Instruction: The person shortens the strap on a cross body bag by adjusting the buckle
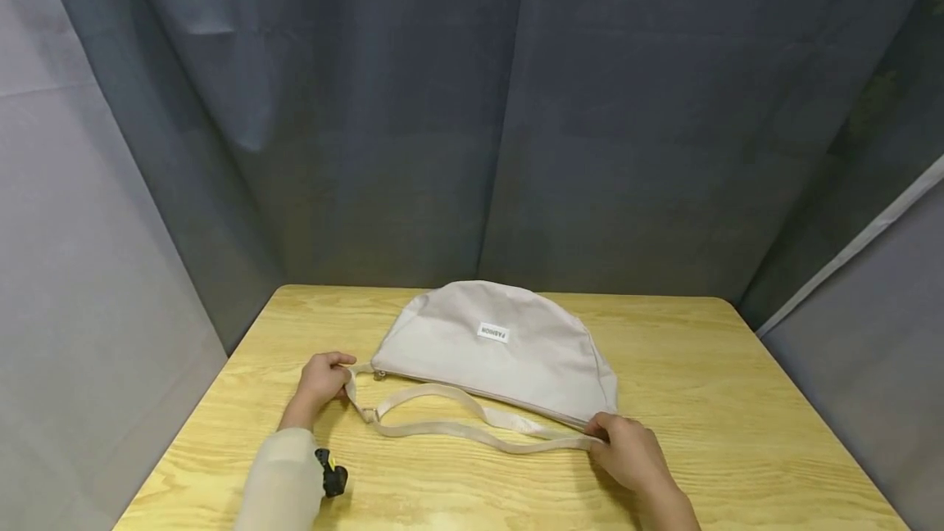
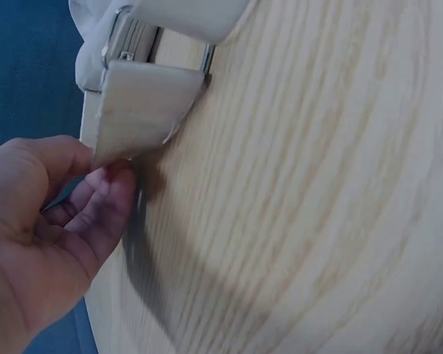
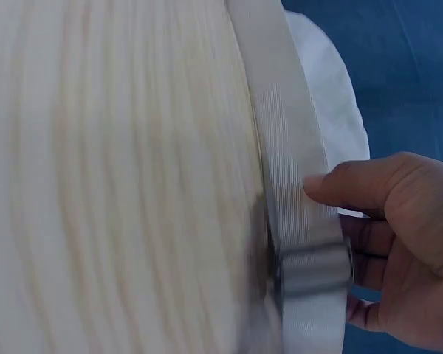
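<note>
A pale beige half-round shoulder bag (image 1: 442,351) lies flat on the table, its straight zipped edge toward me and its curve toward the back. Its webbing strap (image 1: 457,429) loops loosely in front of the zip. Near the bag's left corner, my left hand (image 1: 322,379) pinches a bend of the strap between thumb and fingers, close to a metal slider (image 1: 370,415). At the right corner, my right hand (image 1: 630,451) grips the strap, with the thumb on top and the other fingers behind it. Another metal buckle (image 3: 314,269) shows beside those fingers in the right wrist view.
The wood-grain table (image 1: 737,416) extends around the bag on all sides. Dark grey curtains (image 1: 398,121) hang behind its back edge, with lighter panels (image 1: 96,310) at the sides. A white label (image 1: 493,333) on the bag appears upside down. A black device (image 1: 332,475) sits on my left wrist.
</note>
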Demonstrator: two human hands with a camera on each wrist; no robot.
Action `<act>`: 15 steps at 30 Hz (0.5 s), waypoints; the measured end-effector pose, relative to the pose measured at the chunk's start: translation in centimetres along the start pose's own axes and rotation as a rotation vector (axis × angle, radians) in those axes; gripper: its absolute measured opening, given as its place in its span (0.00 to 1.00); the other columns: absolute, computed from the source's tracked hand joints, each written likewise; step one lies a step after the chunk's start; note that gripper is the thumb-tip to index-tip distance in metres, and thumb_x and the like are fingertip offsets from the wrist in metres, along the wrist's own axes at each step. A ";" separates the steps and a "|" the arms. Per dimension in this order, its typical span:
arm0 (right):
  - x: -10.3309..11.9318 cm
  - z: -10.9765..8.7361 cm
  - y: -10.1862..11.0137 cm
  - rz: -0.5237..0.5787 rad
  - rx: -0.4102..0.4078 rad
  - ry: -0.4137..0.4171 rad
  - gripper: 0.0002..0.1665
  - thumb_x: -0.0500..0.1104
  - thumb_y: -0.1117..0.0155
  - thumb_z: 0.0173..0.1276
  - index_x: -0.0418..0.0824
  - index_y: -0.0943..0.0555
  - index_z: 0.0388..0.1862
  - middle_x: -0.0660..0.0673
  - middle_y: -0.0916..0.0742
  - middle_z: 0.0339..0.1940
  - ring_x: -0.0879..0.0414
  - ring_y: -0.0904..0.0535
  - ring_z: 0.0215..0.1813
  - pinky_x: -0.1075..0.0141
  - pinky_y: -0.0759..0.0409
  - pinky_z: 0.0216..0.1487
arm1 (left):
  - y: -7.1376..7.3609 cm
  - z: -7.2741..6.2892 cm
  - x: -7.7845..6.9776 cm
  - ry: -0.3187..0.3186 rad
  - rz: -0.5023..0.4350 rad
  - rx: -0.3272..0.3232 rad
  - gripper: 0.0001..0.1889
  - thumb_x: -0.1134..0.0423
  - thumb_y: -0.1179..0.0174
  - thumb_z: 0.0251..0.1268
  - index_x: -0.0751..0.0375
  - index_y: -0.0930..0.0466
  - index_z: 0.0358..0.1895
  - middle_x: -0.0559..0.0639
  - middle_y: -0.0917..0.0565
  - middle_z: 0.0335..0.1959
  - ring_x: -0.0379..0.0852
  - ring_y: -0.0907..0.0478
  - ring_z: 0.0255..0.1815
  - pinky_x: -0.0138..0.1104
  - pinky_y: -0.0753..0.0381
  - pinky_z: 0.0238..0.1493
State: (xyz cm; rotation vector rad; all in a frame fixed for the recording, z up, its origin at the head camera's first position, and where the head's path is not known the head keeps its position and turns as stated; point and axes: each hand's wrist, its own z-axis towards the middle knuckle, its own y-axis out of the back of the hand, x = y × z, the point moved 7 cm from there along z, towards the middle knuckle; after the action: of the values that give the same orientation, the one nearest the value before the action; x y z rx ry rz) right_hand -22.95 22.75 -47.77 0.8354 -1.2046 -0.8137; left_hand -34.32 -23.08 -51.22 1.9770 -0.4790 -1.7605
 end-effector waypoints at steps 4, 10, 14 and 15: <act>2.2 0.1 -0.9 0.036 0.007 0.063 0.09 0.38 0.25 0.48 0.46 0.18 0.27 0.59 0.20 0.21 0.63 0.26 0.25 0.59 0.28 0.30 | -0.2 0.0 0.2 -0.008 0.005 -0.007 0.12 0.74 0.46 0.60 0.73 0.21 0.46 0.56 0.21 0.28 0.46 0.23 0.23 0.36 0.22 0.23; 2.7 0.2 -1.9 0.026 0.052 0.067 0.11 0.39 0.28 0.52 0.50 0.22 0.20 0.61 0.26 0.16 0.63 0.34 0.20 0.64 0.34 0.25 | -0.5 -0.3 0.1 -0.006 -0.033 -0.016 0.09 0.72 0.45 0.62 0.73 0.20 0.42 0.56 0.20 0.29 0.47 0.23 0.25 0.35 0.21 0.24; 0.9 -0.1 -1.3 -0.004 0.053 0.024 0.12 0.39 0.28 0.53 0.50 0.24 0.20 0.60 0.27 0.16 0.61 0.35 0.19 0.63 0.35 0.25 | -0.6 -0.6 0.2 0.013 -0.081 -0.009 0.09 0.73 0.46 0.63 0.74 0.21 0.42 0.60 0.21 0.30 0.47 0.24 0.25 0.36 0.20 0.25; 0.4 -0.2 -1.1 -0.014 0.053 0.013 0.12 0.39 0.29 0.53 0.50 0.24 0.20 0.59 0.27 0.16 0.61 0.35 0.20 0.62 0.35 0.25 | -0.6 -0.7 0.3 0.020 -0.090 -0.011 0.09 0.73 0.46 0.63 0.74 0.21 0.42 0.60 0.21 0.29 0.47 0.24 0.24 0.36 0.20 0.25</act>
State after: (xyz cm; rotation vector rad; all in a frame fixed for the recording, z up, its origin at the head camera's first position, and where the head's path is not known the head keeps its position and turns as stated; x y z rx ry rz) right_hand -22.79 21.91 -48.62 0.8919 -1.2147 -0.7898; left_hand -33.58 -22.62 -51.73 2.0358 -0.3781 -1.7909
